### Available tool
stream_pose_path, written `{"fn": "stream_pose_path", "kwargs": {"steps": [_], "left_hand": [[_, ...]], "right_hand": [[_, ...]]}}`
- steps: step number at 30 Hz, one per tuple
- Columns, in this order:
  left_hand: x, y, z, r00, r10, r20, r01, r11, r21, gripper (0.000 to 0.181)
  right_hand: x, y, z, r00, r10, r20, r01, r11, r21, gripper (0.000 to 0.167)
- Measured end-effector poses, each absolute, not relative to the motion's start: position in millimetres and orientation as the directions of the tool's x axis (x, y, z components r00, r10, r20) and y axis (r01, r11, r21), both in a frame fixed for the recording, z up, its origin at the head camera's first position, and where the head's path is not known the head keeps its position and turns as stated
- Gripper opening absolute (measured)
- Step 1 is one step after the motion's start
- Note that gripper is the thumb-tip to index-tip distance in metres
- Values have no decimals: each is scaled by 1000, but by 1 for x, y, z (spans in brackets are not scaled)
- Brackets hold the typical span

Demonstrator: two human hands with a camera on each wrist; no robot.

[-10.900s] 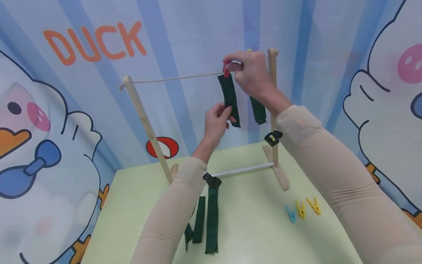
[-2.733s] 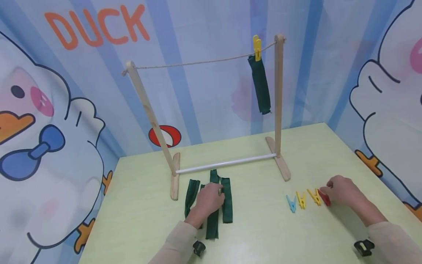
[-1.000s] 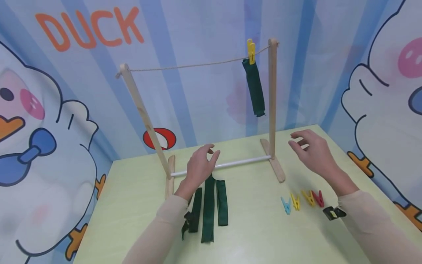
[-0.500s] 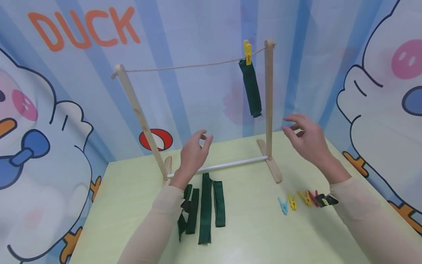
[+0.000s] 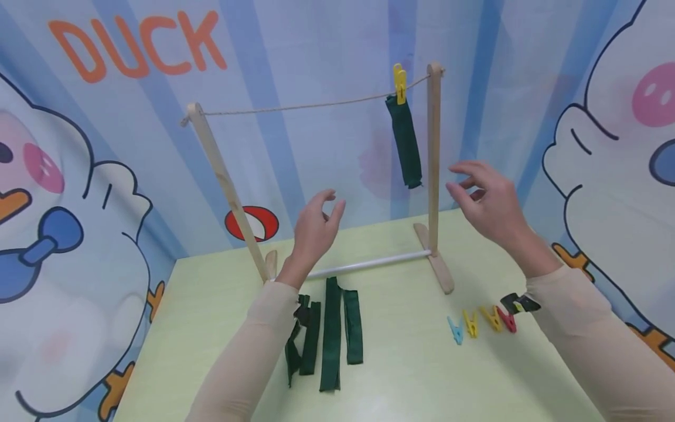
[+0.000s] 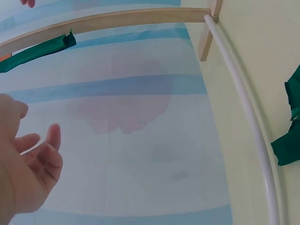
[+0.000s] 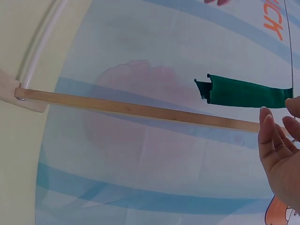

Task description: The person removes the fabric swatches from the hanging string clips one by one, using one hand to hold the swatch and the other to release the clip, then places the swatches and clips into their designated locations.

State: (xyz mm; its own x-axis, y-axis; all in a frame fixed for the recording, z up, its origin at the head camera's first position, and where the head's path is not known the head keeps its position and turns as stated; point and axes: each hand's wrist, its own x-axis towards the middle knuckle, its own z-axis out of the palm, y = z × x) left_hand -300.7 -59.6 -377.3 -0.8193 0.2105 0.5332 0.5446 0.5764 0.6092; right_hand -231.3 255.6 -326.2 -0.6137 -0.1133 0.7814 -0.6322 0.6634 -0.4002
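My left hand (image 5: pixel 315 228) hovers above the table in front of the wooden rack, fingers loosely bent and holding nothing. To the right of the rack's right post, my right hand (image 5: pixel 490 202) is raised, its fingers relaxed and likewise bare. One dark green fabric strip (image 5: pixel 405 143) hangs from the rope (image 5: pixel 295 108), fixed there by a yellow clothespin (image 5: pixel 400 85). More green strips (image 5: pixel 331 334) lie on the table below my left hand, some partly covered by the left forearm. A blue clothespin (image 5: pixel 456 330), two yellow clothespins (image 5: pixel 471 324) and a red clothespin (image 5: pixel 507 319) lie under my right forearm.
The rack has a left post (image 5: pixel 227 187), a right post (image 5: pixel 433 158) and a white bar (image 5: pixel 374 261) low between them. Behind the pale table (image 5: pixel 411 375) hangs a striped curtain (image 5: pixel 327 152) with printed ducks.
About eleven seconds ago a second strip hung under a red clothespin at my hands; later it was down. Both hands have since left the strips and clothespins and risen.
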Motion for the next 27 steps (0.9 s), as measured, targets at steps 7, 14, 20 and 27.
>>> {"fn": "stream_pose_path", "kwargs": {"steps": [7, 14, 20, 27], "left_hand": [[-307, -51, -373, -823, 239, 516, 560, 497, 663, 47], [-310, -54, -382, -840, 240, 487, 539, 477, 694, 48], [-310, -47, -378, -831, 242, 501, 554, 442, 706, 48], [-315, -32, -363, -828, 253, 500, 560, 365, 743, 50]], "right_hand": [[-240, 251, -315, -620, -114, 776, -636, 653, -412, 34], [-251, 245, -306, -588, -110, 802, -677, 609, -413, 32], [-253, 239, -294, -546, -100, 832, -711, 581, -396, 31], [-258, 228, -278, -528, -109, 842, -705, 609, -363, 32]]}}
